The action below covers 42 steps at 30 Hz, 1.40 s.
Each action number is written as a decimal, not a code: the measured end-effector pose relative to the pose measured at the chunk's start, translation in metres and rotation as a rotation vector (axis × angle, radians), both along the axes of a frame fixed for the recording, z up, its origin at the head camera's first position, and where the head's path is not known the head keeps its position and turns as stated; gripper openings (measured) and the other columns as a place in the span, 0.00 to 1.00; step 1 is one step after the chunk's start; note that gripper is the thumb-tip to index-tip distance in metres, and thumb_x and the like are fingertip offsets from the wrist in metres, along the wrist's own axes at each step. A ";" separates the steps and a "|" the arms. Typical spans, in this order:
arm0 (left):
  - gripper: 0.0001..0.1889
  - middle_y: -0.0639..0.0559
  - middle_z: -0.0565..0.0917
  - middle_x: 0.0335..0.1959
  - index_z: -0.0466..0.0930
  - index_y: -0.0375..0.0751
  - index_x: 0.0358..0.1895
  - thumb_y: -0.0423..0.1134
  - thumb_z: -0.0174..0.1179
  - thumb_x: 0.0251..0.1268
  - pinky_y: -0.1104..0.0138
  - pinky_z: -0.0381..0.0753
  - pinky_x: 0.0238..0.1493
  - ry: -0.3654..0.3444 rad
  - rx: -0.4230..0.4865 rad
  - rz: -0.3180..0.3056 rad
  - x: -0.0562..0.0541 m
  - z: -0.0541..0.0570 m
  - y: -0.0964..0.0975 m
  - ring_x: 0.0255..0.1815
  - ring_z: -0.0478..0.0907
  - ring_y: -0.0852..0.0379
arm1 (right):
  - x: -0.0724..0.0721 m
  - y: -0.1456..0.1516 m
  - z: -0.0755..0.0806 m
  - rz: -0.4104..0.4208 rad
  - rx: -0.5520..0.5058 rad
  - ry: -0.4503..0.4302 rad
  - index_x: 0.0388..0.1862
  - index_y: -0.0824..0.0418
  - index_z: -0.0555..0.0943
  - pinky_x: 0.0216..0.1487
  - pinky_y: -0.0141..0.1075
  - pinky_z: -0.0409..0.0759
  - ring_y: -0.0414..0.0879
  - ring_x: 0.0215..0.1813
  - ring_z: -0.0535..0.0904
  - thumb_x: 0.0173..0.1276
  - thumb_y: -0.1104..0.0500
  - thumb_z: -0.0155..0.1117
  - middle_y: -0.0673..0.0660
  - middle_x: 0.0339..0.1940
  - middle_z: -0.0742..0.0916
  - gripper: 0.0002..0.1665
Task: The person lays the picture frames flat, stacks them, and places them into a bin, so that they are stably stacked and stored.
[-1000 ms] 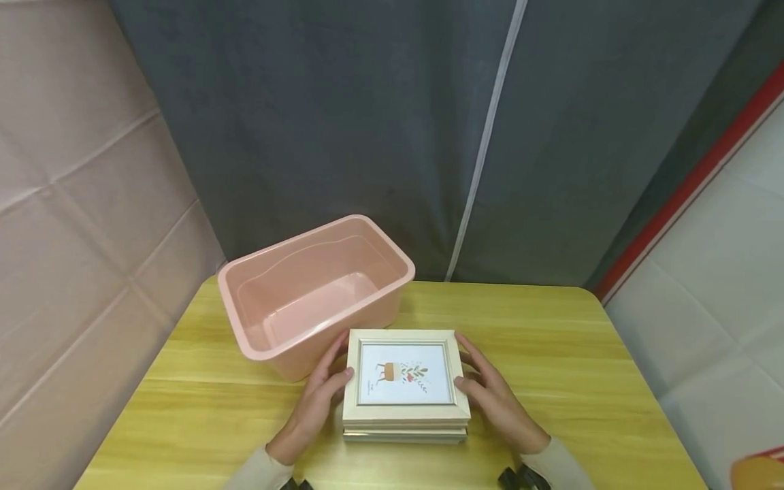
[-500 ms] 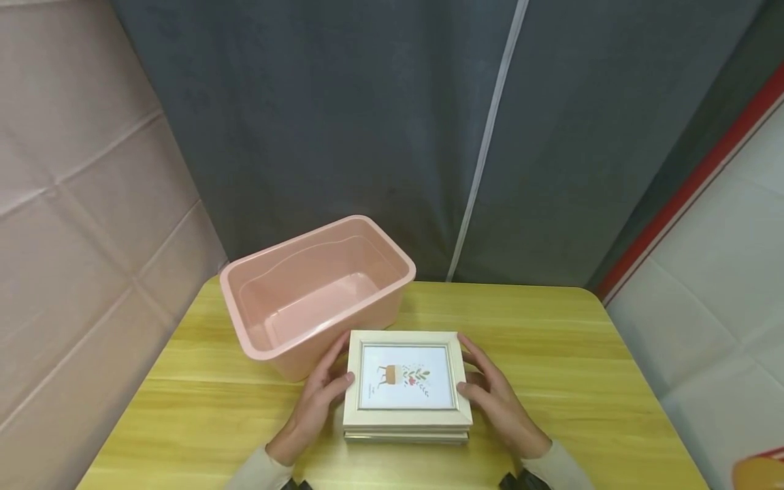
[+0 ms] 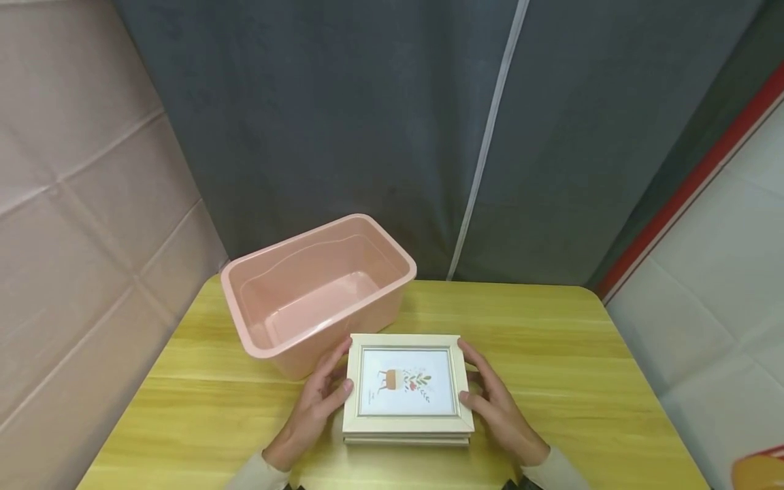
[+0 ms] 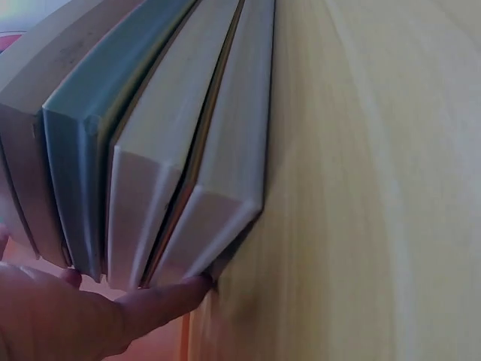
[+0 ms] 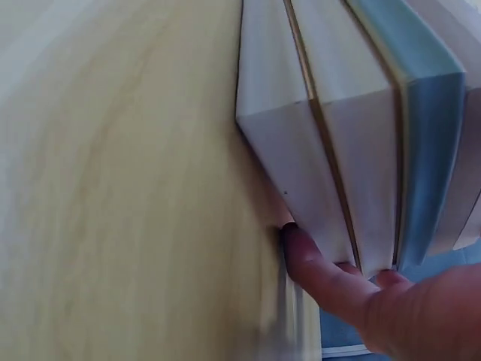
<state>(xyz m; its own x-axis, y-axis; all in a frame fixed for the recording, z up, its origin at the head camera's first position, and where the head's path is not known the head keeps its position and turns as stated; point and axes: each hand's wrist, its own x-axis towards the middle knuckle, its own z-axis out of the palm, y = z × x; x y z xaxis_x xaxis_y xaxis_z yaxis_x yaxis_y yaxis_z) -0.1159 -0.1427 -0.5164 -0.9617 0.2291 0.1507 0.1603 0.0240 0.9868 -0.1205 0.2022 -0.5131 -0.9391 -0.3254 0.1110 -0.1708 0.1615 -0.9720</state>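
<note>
In the head view a stack of picture frames lies flat between my hands. The top one is cream and shows a print of a vase-like animal figure with leaves and a red flower. My left hand holds the stack's left side, thumb at the upper edge. On the right side my right hand holds it likewise. Both wrist views show the stacked edges: whitish lower frames, a blue-green one and paler ones above. Fingers of each hand touch the frames' far ends; whether the bottom one touches the table cannot be told.
A pink plastic bin stands behind the stack to the left, its open top facing up. The wood-grain table reaches back to a dark grey curtain. A red and yellow object shows at the lower right edge.
The top of the stack has shifted slightly toward me, with both hands along its sides. Less of the lower frames' front edges shows now. The bin has stayed in place.
</note>
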 end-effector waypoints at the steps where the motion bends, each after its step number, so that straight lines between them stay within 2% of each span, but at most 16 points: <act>1: 0.35 0.37 0.57 0.82 0.55 0.49 0.86 0.33 0.53 0.80 0.44 0.72 0.68 0.011 -0.013 0.002 0.001 0.001 0.000 0.73 0.65 0.25 | 0.000 0.000 0.000 -0.005 0.003 -0.006 0.89 0.46 0.52 0.61 0.40 0.81 0.53 0.71 0.74 0.79 0.64 0.56 0.65 0.83 0.64 0.45; 4: 0.34 0.36 0.59 0.80 0.59 0.51 0.84 0.34 0.54 0.79 0.44 0.72 0.68 0.014 -0.041 0.005 0.003 0.004 0.001 0.72 0.66 0.25 | 0.001 -0.001 0.001 -0.013 0.007 -0.011 0.88 0.47 0.55 0.59 0.40 0.83 0.55 0.70 0.74 0.80 0.63 0.54 0.65 0.83 0.64 0.42; 8: 0.37 0.37 0.58 0.80 0.59 0.55 0.83 0.35 0.58 0.74 0.43 0.73 0.66 0.000 -0.073 0.006 0.007 0.011 0.003 0.72 0.65 0.24 | 0.002 -0.004 0.004 -0.036 0.018 -0.023 0.87 0.47 0.57 0.56 0.40 0.83 0.61 0.68 0.74 0.78 0.63 0.54 0.66 0.78 0.67 0.41; 12: 0.39 0.38 0.57 0.80 0.58 0.58 0.81 0.36 0.60 0.69 0.46 0.76 0.62 -0.036 -0.094 0.014 0.010 0.019 0.005 0.72 0.64 0.26 | 0.003 -0.007 0.010 -0.041 0.009 -0.050 0.85 0.46 0.60 0.54 0.42 0.84 0.60 0.66 0.75 0.76 0.64 0.55 0.66 0.75 0.68 0.40; 18: 0.39 0.38 0.57 0.79 0.58 0.58 0.80 0.35 0.59 0.67 0.53 0.77 0.59 -0.081 -0.081 0.015 0.014 0.026 0.007 0.71 0.64 0.27 | 0.007 -0.009 0.022 -0.037 0.004 -0.066 0.82 0.48 0.61 0.50 0.44 0.86 0.59 0.64 0.74 0.74 0.65 0.55 0.68 0.74 0.67 0.40; 24: 0.38 0.37 0.56 0.79 0.58 0.58 0.80 0.36 0.58 0.67 0.42 0.80 0.59 -0.067 -0.102 0.026 0.021 0.035 0.006 0.72 0.63 0.25 | 0.014 -0.008 0.036 -0.026 0.027 -0.046 0.82 0.48 0.62 0.49 0.44 0.85 0.61 0.64 0.73 0.75 0.65 0.56 0.68 0.74 0.67 0.38; 27: 0.38 0.37 0.55 0.80 0.57 0.60 0.81 0.37 0.58 0.69 0.37 0.79 0.59 -0.051 -0.122 0.019 0.025 0.042 0.006 0.72 0.62 0.24 | 0.015 -0.006 0.042 -0.023 0.028 -0.021 0.81 0.50 0.62 0.48 0.44 0.85 0.61 0.62 0.74 0.74 0.66 0.54 0.70 0.73 0.67 0.38; 30: 0.38 0.37 0.53 0.81 0.56 0.61 0.82 0.37 0.57 0.71 0.39 0.79 0.59 -0.034 -0.131 0.001 0.027 0.050 0.006 0.72 0.61 0.24 | 0.017 -0.005 0.049 -0.020 0.030 0.017 0.81 0.52 0.62 0.48 0.43 0.85 0.59 0.61 0.74 0.74 0.67 0.53 0.71 0.72 0.68 0.38; 37: 0.37 0.37 0.52 0.82 0.53 0.62 0.83 0.38 0.55 0.76 0.38 0.76 0.60 -0.014 -0.130 -0.032 0.031 0.073 0.006 0.72 0.59 0.23 | 0.023 -0.001 0.070 -0.019 0.029 0.048 0.85 0.50 0.60 0.51 0.39 0.83 0.46 0.62 0.75 0.81 0.64 0.47 0.64 0.71 0.69 0.36; 42: 0.36 0.38 0.52 0.82 0.51 0.62 0.85 0.39 0.53 0.79 0.46 0.76 0.60 0.004 -0.119 -0.050 0.031 0.090 0.008 0.72 0.59 0.24 | 0.019 0.001 0.088 0.021 -0.047 0.067 0.87 0.53 0.56 0.53 0.39 0.83 0.46 0.64 0.73 0.82 0.65 0.42 0.63 0.72 0.67 0.37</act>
<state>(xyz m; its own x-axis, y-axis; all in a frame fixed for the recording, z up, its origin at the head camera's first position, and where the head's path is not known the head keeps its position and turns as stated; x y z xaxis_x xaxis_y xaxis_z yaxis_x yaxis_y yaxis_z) -0.0852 -0.1348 -0.4259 -0.9481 0.2933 0.1231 0.1678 0.1325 0.9769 -0.1011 0.2035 -0.4253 -0.9220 -0.3382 0.1885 -0.2382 0.1119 -0.9647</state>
